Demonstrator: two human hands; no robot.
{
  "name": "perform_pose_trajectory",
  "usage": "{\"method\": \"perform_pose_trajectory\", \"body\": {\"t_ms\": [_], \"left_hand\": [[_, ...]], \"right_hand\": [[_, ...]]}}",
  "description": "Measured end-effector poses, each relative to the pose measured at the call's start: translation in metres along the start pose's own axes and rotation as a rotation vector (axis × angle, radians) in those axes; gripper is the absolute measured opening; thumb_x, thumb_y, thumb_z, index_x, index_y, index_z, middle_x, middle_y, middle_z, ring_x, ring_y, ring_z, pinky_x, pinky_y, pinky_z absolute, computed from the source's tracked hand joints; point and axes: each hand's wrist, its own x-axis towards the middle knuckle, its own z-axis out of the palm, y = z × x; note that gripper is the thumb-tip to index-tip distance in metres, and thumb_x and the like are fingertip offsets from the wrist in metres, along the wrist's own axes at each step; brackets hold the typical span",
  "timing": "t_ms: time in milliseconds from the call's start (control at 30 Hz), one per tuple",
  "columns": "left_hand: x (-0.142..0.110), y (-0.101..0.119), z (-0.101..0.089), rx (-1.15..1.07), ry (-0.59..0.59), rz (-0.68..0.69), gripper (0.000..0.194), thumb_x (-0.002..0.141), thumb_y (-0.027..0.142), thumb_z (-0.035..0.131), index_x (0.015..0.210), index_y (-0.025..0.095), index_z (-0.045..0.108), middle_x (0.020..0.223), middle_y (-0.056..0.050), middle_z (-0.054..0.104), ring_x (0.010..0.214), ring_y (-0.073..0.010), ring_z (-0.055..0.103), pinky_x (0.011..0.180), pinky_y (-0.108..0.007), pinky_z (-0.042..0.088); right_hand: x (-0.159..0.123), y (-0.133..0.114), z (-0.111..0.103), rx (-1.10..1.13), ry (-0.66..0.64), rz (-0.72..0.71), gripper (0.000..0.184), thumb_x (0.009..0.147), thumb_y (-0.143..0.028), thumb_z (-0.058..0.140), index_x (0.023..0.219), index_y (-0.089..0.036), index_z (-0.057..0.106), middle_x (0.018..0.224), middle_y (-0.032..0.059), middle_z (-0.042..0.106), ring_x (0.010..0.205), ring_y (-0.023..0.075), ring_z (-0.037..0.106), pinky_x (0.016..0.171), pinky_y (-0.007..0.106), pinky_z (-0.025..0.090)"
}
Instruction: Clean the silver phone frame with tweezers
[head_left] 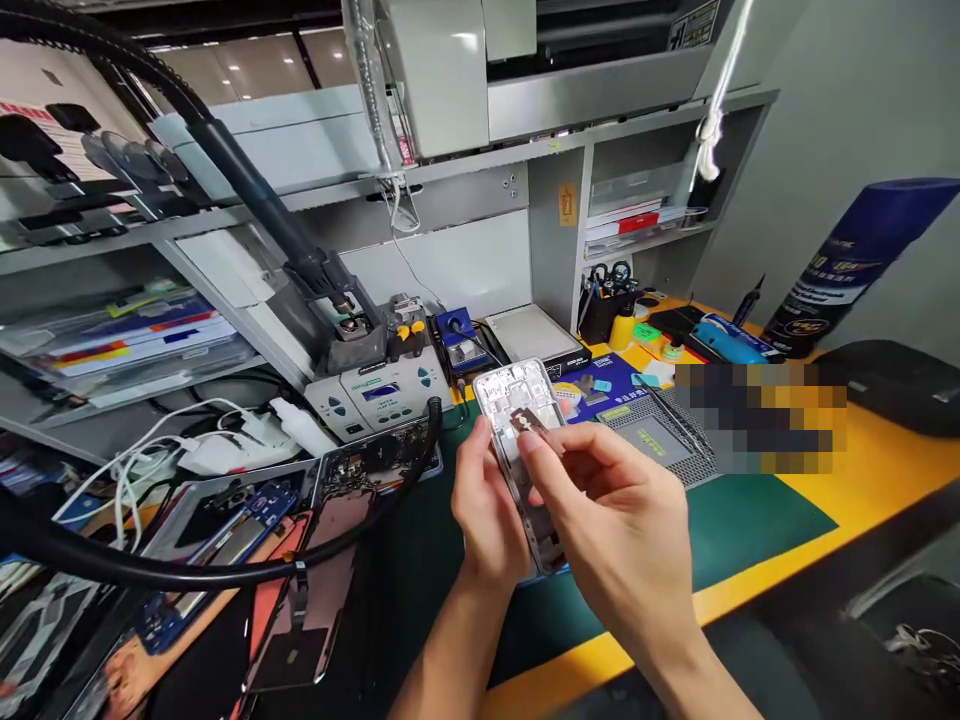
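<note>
Cluttered workbench surfaces filled the frame: a dark green mat [750, 520] with a yellow border lay across the centre and right, and grey shelving ran along the back wall. At frame centre, a silver phone frame [517, 420] was held upright above the mat, its open inner side facing the camera. The left hand [484, 510] gripped the phone frame along its left edge, fingers closed around it from behind and thumb on the near side. The right hand [607, 520] was closed in a pinch, thumb and forefinger pressed together on a small metal part [529, 422] that sat against the upper half of the phone frame; whether the part was seated or loose could not be determined.

In the left centre of the frame stood a grey soldering station [382, 392] with a blue display, just behind the phone frame. A thick black hose [225, 570] curved across the lower left, passing over disassembled phones [247, 530] laid flat on the bench. White cables [195, 440] lay tangled at the left. A blue spray can [855, 260] leaned at the right edge, and a black tool cup [604, 305] stood under the shelf at upper centre. A blurred patch covered part of the bench at the right.
</note>
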Motion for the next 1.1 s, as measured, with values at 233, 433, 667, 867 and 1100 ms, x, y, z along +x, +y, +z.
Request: {"method": "perform_pose_trajectory", "body": {"t_ms": [233,433,667,867,1100], "left_hand": [[0.008,-0.003,-0.007,-0.117,-0.044,0.083,0.048,0.101,0.047,0.042,0.096,0.017,0.079,0.099,-0.011,0.079,0.111,-0.0323,0.073,0.101,-0.044,0.056],[0.014,0.005,-0.017,-0.09,-0.012,0.132,0.043,0.096,0.048,0.052,0.083,0.015,0.078,0.093,-0.012,0.078,0.115,-0.0365,0.071,0.104,-0.049,0.055],[0.012,0.011,-0.015,-0.067,0.009,0.128,0.039,0.088,0.051,0.065,0.098,0.018,0.083,0.109,-0.014,0.079,0.122,-0.0408,0.068,0.103,-0.052,0.057],[0.005,0.009,-0.017,-0.06,-0.066,0.068,0.055,0.1,0.051,0.039,0.107,0.02,0.085,0.115,-0.014,0.078,0.124,-0.0392,0.068,0.106,-0.049,0.055],[0.001,0.006,-0.02,-0.043,-0.065,0.016,0.054,0.095,0.058,0.051,0.115,0.019,0.083,0.122,-0.014,0.076,0.128,-0.0395,0.065,0.11,-0.049,0.053]], "right_hand": [[0.023,0.013,0.0,-0.144,-0.089,-0.269,0.016,0.089,-0.019,0.072,0.074,-0.019,0.064,0.062,-0.0067,0.059,0.049,0.0052,0.05,0.049,0.016,0.042],[0.052,0.012,0.01,-0.175,-0.241,-0.4,0.022,0.087,-0.017,0.067,0.068,-0.02,0.056,0.055,-0.008,0.05,0.045,0.0053,0.044,0.042,0.017,0.035],[0.044,0.031,0.019,-0.116,-0.218,-0.555,0.024,0.087,-0.012,0.065,0.069,-0.021,0.053,0.055,-0.0081,0.047,0.044,0.0057,0.039,0.044,0.02,0.034],[0.036,0.034,0.017,-0.109,-0.18,-0.559,0.024,0.086,-0.009,0.065,0.071,-0.022,0.051,0.056,-0.0076,0.048,0.045,0.007,0.043,0.045,0.021,0.037],[0.036,0.031,0.015,-0.13,-0.161,-0.569,0.026,0.085,-0.009,0.066,0.071,-0.023,0.049,0.055,-0.0076,0.049,0.044,0.0064,0.041,0.043,0.021,0.034]]}}
